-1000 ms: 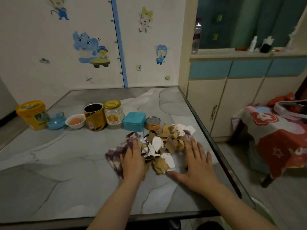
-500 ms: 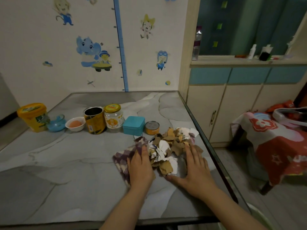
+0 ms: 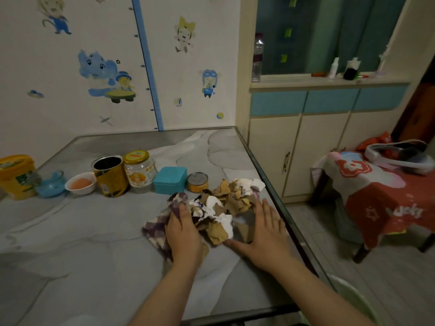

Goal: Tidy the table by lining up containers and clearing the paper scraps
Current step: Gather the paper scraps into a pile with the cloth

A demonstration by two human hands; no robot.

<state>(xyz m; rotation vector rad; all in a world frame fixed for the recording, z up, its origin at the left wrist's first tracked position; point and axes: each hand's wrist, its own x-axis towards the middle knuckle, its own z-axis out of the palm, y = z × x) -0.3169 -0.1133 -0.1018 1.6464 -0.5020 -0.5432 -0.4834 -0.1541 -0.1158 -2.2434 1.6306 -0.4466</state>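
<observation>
A heap of brown and white paper scraps (image 3: 226, 205) lies near the right edge of the grey marble table (image 3: 82, 243). My left hand (image 3: 184, 234) presses a purple-and-white checked cloth (image 3: 156, 228) flat against the heap's left side. My right hand (image 3: 266, 234) lies flat and open on the table at the heap's right, thumb under the scraps. Behind stands a row of containers: yellow tub (image 3: 16, 176), blue glass bowl (image 3: 50, 185), white bowl (image 3: 81, 184), open yellow can (image 3: 110, 176), glass jar with yellow lid (image 3: 138, 170), teal tin (image 3: 170, 180), small orange can (image 3: 198, 182).
The table's right edge (image 3: 277, 198) runs close beside the scraps. A pale round bin rim (image 3: 353, 295) shows below the table's near right corner. A cabinet (image 3: 317, 147) and a chair with red cloth (image 3: 381, 196) stand to the right.
Both hands have slid a little to the right with the cloth and scraps, bunching the heap tighter toward the table's right edge. The view has tilted up slightly.
</observation>
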